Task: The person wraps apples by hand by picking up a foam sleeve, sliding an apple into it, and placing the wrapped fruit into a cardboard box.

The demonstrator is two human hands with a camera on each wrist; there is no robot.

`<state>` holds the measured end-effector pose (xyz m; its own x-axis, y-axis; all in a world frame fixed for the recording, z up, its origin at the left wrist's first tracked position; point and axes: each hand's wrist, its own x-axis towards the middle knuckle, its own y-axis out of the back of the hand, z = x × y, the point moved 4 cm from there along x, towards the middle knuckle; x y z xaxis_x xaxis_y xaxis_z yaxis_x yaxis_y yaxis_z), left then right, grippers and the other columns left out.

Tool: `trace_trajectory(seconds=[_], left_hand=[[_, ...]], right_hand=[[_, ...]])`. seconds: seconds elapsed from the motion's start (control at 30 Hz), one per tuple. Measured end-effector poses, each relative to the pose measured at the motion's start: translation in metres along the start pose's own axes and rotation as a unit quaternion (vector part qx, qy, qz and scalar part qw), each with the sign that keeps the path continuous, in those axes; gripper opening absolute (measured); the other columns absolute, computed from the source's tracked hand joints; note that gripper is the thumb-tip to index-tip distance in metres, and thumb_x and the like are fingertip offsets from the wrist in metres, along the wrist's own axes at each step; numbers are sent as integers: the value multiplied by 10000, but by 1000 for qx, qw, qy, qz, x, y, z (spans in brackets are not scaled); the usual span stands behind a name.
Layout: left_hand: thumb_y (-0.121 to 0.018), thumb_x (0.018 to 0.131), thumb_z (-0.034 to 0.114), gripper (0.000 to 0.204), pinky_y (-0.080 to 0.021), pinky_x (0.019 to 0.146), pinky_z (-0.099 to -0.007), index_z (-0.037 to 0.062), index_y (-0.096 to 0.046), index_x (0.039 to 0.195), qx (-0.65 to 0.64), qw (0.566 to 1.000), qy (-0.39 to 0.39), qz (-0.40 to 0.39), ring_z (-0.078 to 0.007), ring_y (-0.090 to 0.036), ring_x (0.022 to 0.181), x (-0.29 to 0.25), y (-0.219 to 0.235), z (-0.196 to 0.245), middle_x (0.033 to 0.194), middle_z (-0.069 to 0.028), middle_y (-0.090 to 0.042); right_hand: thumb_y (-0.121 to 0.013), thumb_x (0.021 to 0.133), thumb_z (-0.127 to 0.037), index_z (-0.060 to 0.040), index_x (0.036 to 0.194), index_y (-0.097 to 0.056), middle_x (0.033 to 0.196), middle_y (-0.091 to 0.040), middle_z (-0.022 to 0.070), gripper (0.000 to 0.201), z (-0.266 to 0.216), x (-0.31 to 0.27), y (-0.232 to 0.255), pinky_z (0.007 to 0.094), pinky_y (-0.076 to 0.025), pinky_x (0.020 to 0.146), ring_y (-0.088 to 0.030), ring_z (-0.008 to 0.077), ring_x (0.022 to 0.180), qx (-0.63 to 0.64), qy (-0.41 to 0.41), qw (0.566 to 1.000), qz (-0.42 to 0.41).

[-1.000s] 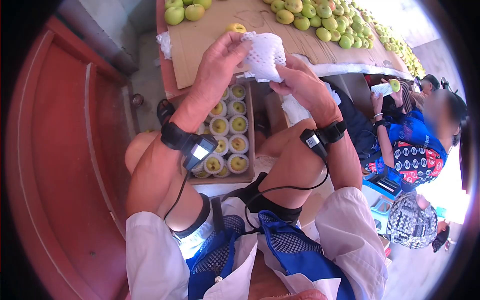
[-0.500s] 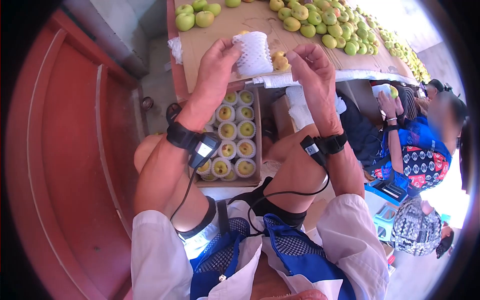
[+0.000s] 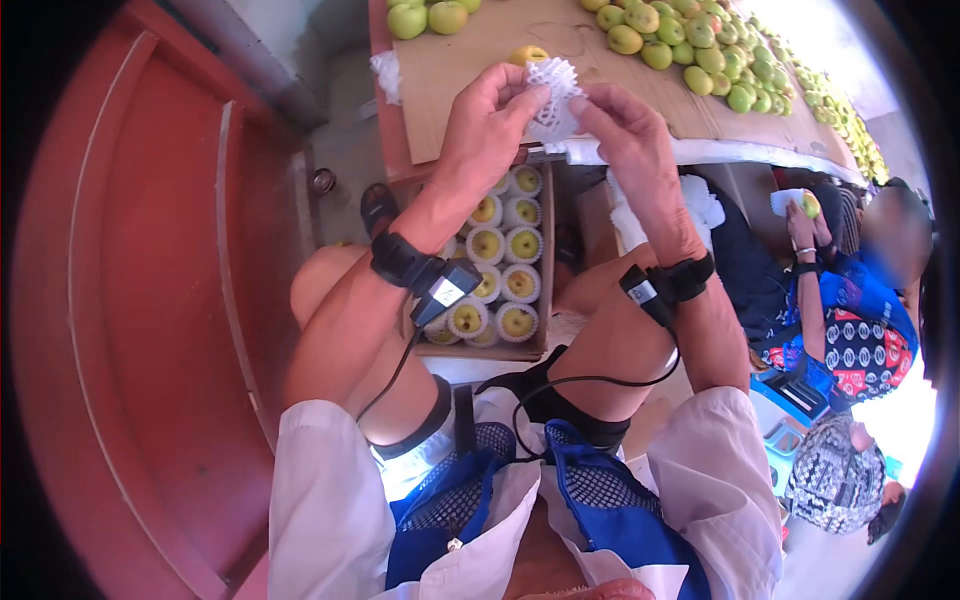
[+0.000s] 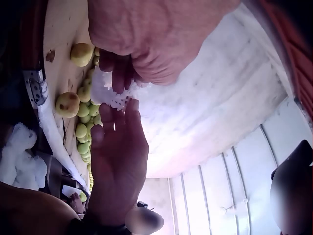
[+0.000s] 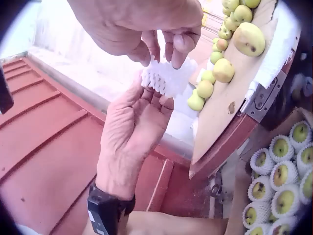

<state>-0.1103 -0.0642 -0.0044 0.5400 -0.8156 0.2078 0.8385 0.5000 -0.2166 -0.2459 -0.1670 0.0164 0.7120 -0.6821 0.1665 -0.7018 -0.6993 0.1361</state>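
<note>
A white foam net sleeve (image 3: 553,98) is bunched up between the two hands, over the table's near edge. My left hand (image 3: 492,118) pinches its left side with thumb and fingers; in the right wrist view this hand (image 5: 137,120) holds the foam net (image 5: 168,79) from below. The right hand (image 3: 632,140) has thumb and fingertips at the sleeve's right side, gripping its edge. Seen from the left wrist, the foam net (image 4: 105,89) lies between the fingers of both hands. No apple is visible inside it.
Below the hands, a carton (image 3: 548,250) holds rows of apples in foam nets. Loose apples (image 3: 700,50) cover the cardboard-topped table (image 3: 450,90). More white foam nets (image 3: 700,205) lie right of the carton. Another person (image 3: 850,300) at the right handles a netted apple.
My right hand has come back to the sleeve, which it was apart from half a second ago. The sleeve has gone from a wide tube to a narrower, crumpled shape.
</note>
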Motion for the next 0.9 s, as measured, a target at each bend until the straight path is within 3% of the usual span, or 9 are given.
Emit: trace_trajectory(seconds=[0.13, 0.27, 0.37, 0.4, 0.5, 0.6, 0.7, 0.8, 0.9], left_hand=[[-658, 998, 238, 262, -467, 764, -244, 15, -650, 1135, 30, 999, 22, 32, -76, -564, 827, -1, 16, 0, 995, -11, -676], [-625, 1008, 212, 246, -487, 820, -272, 18, -639, 1158, -1, 998, 51, 43, -104, -597, 889, 0, 34, -6, 1060, -31, -671], [-599, 1012, 191, 236, -505, 872, -289, 24, -635, 1175, -84, 995, 38, 47, -127, -634, 971, 9, 41, -6, 1086, -37, -667], [-603, 968, 63, 256, -503, 953, -306, 30, -600, 1221, -112, 991, 62, 44, -151, -635, 1080, 11, 44, -6, 1154, -54, -648], [-622, 966, 117, 242, -524, 803, -264, 13, -620, 1184, -154, 982, 61, 92, -127, -663, 885, 11, 50, -8, 987, -45, -699], [-546, 1047, 181, 359, -557, 887, -337, -64, -554, 1309, -209, 975, 59, 36, -221, -683, 1058, 17, 46, -7, 1194, -141, -668], [-479, 1078, 170, 304, -536, 981, -361, -53, -599, 1247, -178, 979, 94, 32, -228, -660, 1106, 12, 41, -6, 1181, -125, -674], [-513, 1073, 220, 316, -526, 965, -330, -47, -607, 1214, -156, 985, 76, -7, -196, -654, 1096, 10, 29, 6, 1169, -109, -679], [-591, 1034, 204, 279, -519, 934, -301, -25, -607, 1192, 54, 998, 15, -34, -162, -652, 1058, 5, 27, 18, 1151, -81, -681]], right_hand=[[-703, 928, -294, -63, 1018, -739, 907, -675, -30, 250, -1, 8, 7, 217, -372, 685, -522, 43, 793, 29, -45, 999, 0], [-673, 948, -266, -65, 955, -721, 952, -682, -6, 207, -3, 13, -1, 227, -375, 697, -548, 69, 857, 110, -101, 988, -45], [-668, 956, -269, -45, 998, -708, 974, -686, 9, 231, -9, 18, -14, 235, -379, 693, -576, 81, 891, 169, -103, 980, -34], [-641, 1009, -198, -62, 1124, -657, 1021, -659, -26, 179, -4, 21, -15, 233, -401, 712, -561, 63, 901, 180, -101, 977, -54], [-636, 1018, -201, -62, 1098, -645, 1025, -655, -23, 160, 19, 26, -19, 242, -417, 721, -568, 66, 905, 257, -102, 960, -54], [-627, 1026, -200, -61, 1080, -634, 1034, -655, -12, 149, 36, 23, -26, 254, -435, 729, -580, 78, 912, 323, -103, 939, -60], [-621, 1026, -188, -61, 1065, -631, 1022, -658, -2, 132, 40, 21, -30, 258, -447, 732, -587, 91, 900, 329, -95, 938, -49], [-628, 1016, -204, -39, 1098, -644, 1022, -669, 11, 184, 52, 33, -22, 260, -459, 718, -597, 95, 889, 338, -91, 936, -31], [-641, 943, -140, -39, 1172, -593, 1009, -684, 94, 255, 44, 30, -23, 326, -507, 668, -666, 208, 827, 371, -129, 920, 12]])
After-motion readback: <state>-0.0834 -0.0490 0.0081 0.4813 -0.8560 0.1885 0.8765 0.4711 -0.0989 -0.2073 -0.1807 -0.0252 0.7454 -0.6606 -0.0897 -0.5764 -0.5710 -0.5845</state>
